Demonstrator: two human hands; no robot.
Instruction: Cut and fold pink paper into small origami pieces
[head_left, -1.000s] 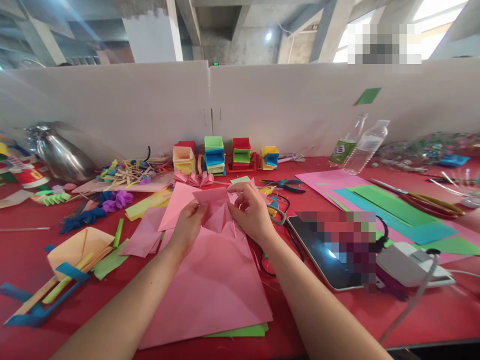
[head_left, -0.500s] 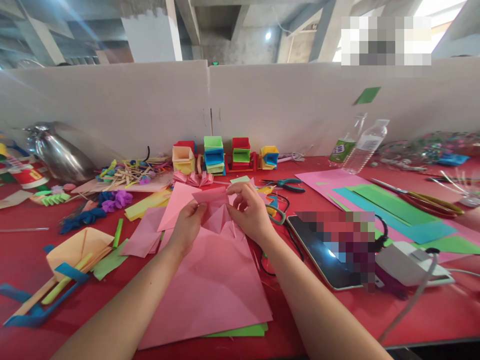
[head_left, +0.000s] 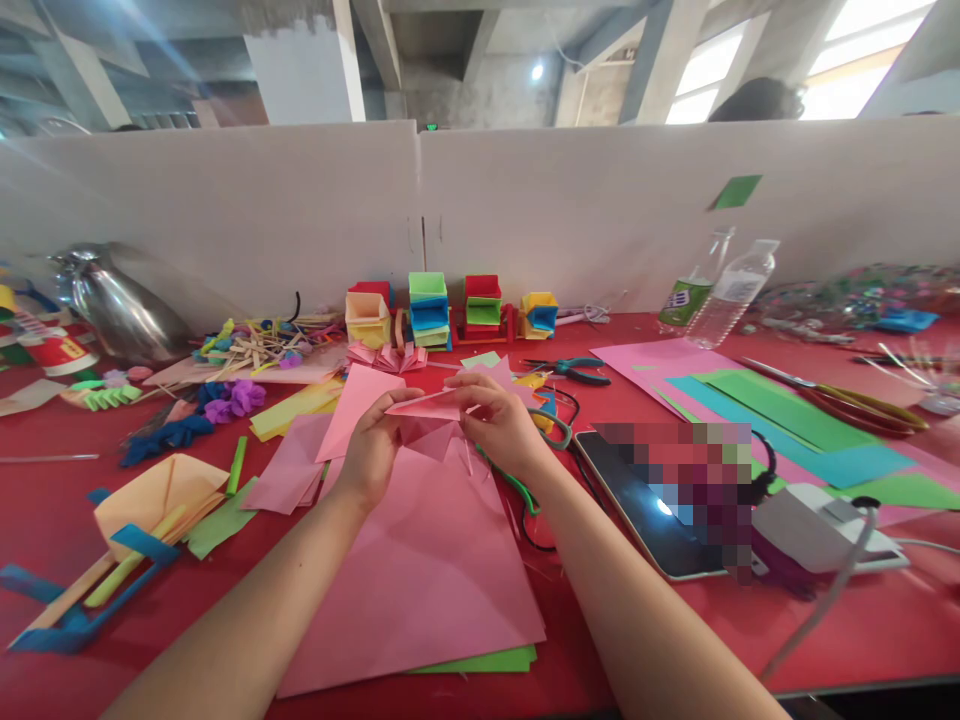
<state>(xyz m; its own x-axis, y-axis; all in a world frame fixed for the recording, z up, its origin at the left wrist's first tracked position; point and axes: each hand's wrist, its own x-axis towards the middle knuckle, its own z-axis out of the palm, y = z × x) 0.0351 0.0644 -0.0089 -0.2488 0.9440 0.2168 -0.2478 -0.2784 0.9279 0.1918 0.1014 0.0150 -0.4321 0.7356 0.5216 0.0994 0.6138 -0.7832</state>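
At your far left, a metal jug [head_left: 131, 305] leans near the back of the red tabletop [head_left: 750, 640], and nearer you lies some folded peach paper [head_left: 154, 495] beside blue strips [head_left: 71, 635]. Further right, a few pink slips [head_left: 285, 470] rest just left of your left hand [head_left: 371, 460].

That hand is nearly closed, thumb and fingers pinching the left end of a folded pink paper [head_left: 431, 440]. The paper is held up between your two hands, above the far part of a large pink sheet [head_left: 420, 570]. Its long upper edge runs roughly left to right, from one hand to the other, with creased flaps hanging below that edge. It lies to the right of your left hand and to the left of your right hand [head_left: 499, 420], touching both, so neither is clearly nearer.

Your right hand is also nearly closed, its fingers curled around the paper's right end; exactly where each fingertip presses is hidden. Beyond it lie the pliers [head_left: 581, 370], then a tablet [head_left: 637, 525] just right of your forearm, and, well apart at far right, the scissors [head_left: 832, 395].
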